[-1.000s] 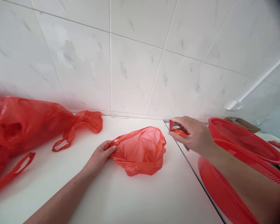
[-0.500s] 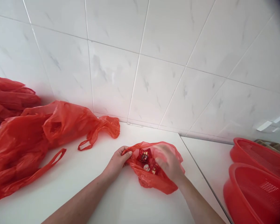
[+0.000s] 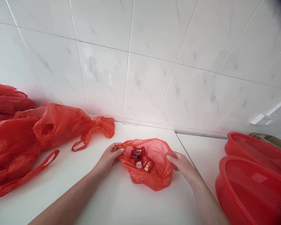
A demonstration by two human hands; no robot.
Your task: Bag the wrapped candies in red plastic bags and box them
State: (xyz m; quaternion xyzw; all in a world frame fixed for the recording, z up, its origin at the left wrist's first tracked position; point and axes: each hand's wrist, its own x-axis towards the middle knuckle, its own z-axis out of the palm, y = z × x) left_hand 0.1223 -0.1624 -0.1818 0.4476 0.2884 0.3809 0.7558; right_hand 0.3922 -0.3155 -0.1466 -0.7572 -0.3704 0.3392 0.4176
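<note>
A thin red plastic bag (image 3: 152, 181) lies on the white tabletop with its mouth spread wide. My left hand (image 3: 109, 157) pinches the bag's left rim, thumb on the inside. At the opposite side my right hand (image 3: 183, 165) grips the right rim between thumb and fingers. Down inside the bag, toward its left half, sit small red candy packets: a dark shiny one (image 3: 137, 153) and a red one with gold lettering (image 3: 148, 164). Beside them is a small round white label (image 3: 139, 164).
Crumpled red plastic bags (image 3: 16, 140) are heaped on the left, one with a loose handle (image 3: 79, 145). Two red plastic baskets (image 3: 245, 187) stand at the right. A seam (image 3: 189, 153) crosses the tabletop. The tiled wall (image 3: 150, 87) rises behind.
My right hand has moved from over the bag's inside out to its right rim and taken hold there. The bag's mouth is rounder and wider. The view has shifted slightly right.
</note>
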